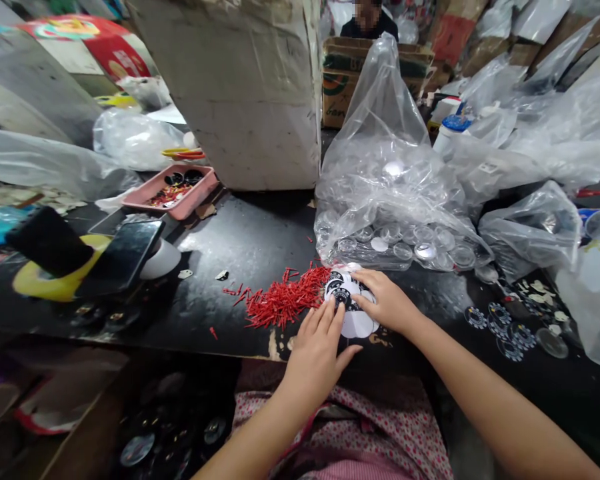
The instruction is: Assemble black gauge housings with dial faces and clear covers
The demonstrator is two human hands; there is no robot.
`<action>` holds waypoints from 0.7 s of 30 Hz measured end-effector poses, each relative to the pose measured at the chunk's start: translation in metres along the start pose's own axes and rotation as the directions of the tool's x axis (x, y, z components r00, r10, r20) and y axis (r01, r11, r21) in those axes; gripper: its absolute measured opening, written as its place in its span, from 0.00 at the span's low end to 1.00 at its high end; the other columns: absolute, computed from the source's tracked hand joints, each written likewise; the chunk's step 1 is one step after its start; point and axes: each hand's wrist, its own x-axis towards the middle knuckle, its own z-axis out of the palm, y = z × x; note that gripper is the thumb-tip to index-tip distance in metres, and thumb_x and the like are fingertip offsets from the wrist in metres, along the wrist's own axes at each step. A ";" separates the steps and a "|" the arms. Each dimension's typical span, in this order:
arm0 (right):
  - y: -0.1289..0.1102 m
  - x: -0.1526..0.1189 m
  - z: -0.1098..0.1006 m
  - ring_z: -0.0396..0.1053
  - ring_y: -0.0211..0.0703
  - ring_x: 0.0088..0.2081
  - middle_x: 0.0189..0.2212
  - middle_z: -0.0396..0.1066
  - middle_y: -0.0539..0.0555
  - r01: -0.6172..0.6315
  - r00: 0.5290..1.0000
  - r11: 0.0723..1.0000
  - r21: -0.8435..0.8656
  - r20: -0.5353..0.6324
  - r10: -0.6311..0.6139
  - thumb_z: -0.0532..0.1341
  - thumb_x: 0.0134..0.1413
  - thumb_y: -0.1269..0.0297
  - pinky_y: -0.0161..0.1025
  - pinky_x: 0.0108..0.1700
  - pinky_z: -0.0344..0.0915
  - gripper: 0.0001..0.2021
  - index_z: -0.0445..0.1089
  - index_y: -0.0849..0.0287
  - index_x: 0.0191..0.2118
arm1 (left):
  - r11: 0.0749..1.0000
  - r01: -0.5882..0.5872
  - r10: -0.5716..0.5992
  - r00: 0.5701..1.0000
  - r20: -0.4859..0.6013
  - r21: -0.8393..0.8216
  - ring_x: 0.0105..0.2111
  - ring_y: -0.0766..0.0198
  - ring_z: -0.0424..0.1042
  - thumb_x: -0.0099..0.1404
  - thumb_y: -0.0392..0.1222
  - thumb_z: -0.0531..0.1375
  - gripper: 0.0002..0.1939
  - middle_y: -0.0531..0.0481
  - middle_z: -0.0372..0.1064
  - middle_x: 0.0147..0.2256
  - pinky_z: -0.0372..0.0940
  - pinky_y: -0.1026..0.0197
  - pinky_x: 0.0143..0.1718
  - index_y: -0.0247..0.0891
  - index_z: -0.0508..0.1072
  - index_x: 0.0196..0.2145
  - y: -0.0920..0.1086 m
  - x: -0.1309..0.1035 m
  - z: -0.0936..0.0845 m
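Observation:
A pile of round discs (357, 325), some white and some with black printed faces, lies near the front edge of the black table (220, 233). My left hand (320, 337) reaches in from below, its fingers spread and fingertips touching a black-faced disc (341, 298). On the pile's right side rests my right hand (387, 300), fingers apart, its fingertips on the discs. Neither hand is closed around anything. A heap of small red pointed pieces (285, 298) touches the pile's left side.
Behind the discs stands a clear bag (390, 193) of transparent round covers. Patterned discs (500, 327) lie at right. Left are a pink tray (173, 191), a phone (123, 257) and yellow tape roll (35, 283). A person (370, 23) is beyond a cardboard box (335, 100).

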 end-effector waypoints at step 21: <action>0.000 0.035 -0.002 0.66 0.51 0.54 0.51 0.72 0.62 0.033 0.999 0.990 -0.137 0.032 -0.029 0.52 0.66 0.63 0.52 0.59 0.61 0.17 0.74 0.61 0.51 | 0.996 0.078 -0.086 0.980 -0.180 -0.047 0.60 0.50 0.65 0.71 0.45 0.53 0.22 0.42 0.66 0.60 0.54 0.43 0.64 0.33 0.68 0.58 -0.025 -0.011 0.004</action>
